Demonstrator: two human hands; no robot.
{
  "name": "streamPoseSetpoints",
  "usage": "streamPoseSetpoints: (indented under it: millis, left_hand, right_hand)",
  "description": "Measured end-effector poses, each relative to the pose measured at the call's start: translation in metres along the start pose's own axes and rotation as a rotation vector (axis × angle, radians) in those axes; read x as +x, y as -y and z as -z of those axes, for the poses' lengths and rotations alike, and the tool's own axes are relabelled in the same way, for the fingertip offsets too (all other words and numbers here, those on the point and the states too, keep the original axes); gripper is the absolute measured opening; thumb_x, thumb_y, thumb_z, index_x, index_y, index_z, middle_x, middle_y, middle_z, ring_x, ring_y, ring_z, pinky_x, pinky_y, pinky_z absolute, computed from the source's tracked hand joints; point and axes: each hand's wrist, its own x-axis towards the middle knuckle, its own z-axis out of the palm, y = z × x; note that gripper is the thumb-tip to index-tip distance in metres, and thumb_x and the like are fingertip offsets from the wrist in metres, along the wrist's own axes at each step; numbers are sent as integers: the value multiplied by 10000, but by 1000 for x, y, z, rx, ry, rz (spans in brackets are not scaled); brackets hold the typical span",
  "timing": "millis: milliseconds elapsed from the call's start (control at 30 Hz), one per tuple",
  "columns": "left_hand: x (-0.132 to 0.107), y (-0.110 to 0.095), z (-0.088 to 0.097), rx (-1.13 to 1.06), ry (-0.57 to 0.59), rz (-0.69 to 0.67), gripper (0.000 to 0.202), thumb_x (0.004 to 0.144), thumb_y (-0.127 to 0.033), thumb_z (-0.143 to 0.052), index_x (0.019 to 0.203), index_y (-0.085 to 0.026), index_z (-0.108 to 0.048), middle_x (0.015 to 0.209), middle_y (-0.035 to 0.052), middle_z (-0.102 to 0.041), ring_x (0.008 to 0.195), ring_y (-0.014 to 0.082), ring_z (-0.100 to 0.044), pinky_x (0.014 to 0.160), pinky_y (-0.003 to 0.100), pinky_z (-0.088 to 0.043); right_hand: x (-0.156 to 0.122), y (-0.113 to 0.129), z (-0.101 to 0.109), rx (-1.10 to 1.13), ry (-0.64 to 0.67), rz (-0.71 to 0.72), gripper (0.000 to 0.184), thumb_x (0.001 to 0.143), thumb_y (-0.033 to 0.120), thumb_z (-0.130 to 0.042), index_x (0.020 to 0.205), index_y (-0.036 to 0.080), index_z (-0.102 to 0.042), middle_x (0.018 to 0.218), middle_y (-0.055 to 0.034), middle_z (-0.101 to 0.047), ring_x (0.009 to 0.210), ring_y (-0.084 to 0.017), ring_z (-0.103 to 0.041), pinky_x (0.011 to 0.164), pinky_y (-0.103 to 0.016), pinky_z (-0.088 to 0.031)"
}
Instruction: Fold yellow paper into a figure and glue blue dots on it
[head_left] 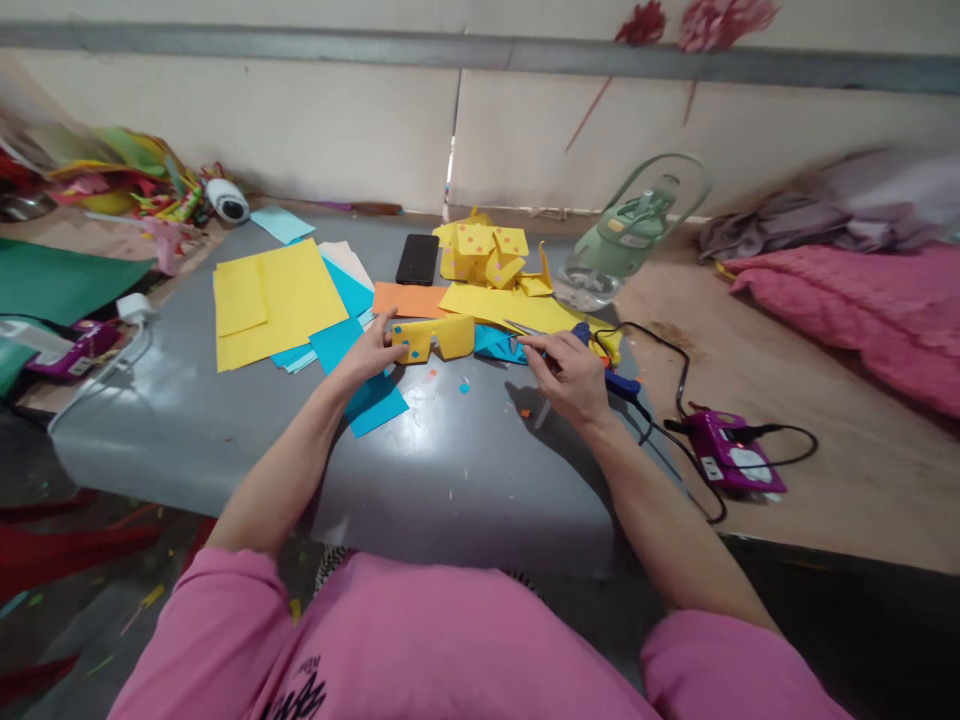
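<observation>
My left hand (375,350) pinches the left end of a pair of yellow paper glasses (454,337), which has small blue diamonds stuck on that side. To the right of the glasses, my right hand (568,372) is closed on a thin pointed metal tool (523,328), whose exact kind is hard to make out. Its tip is over a folded blue paper piece (495,344), apart from the glasses. Beside my right hand lies a blue-handled glue gun (622,385), partly hidden. Small orange and blue paper bits, including a blue dot (464,388), lie on the grey table cover (450,470).
Yellow sheets (292,300) and blue sheets (367,400) lie left. Behind are a black phone (418,260), a dotted yellow paper model (484,250) and a green-topped bottle (619,245). A cord runs to a purple power strip (735,450) at right.
</observation>
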Motion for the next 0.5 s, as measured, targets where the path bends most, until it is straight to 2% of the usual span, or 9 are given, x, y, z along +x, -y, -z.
streamPoseSetpoints:
  millis: [133,300,400,500]
  left_hand:
    - [-3,-3,-3,136,5,-85,961,729,-278,-785,1579,-293,-336,1509,137,-493,1216,280,-600,996,395,-507]
    - [-2,-3,-9,246,-19,-53,1047,700,-254,-801,1599,-348,-273,1487,118,-518,1215,294,-597,1015,432,-495]
    - [0,-5,-9,245,-12,-48,1048,711,-252,-787,1608,-327,-251,1525,123,-480,1226,294,-597,1008,413,-500]
    - [3,-10,-4,253,19,-50,994,722,-242,-767,1597,-267,-296,1544,129,-466,1273,295,-576,1024,376,-494]
  right_hand:
    - [0,2,-1,30,-10,-6,260,985,317,-537,1040,191,-757,878,-84,-743,757,-212,-661,695,-345,-523]
    - [0,1,-3,48,2,-12,252,980,314,-541,1029,192,-756,850,-76,-734,741,-207,-654,692,-340,-520]
    - [0,-1,-3,40,-4,-30,254,980,319,-537,1031,198,-755,867,-80,-738,763,-212,-658,709,-347,-524]
    - [0,-2,-2,39,-6,-43,248,974,322,-542,1021,207,-758,885,-83,-742,797,-221,-669,724,-353,-531]
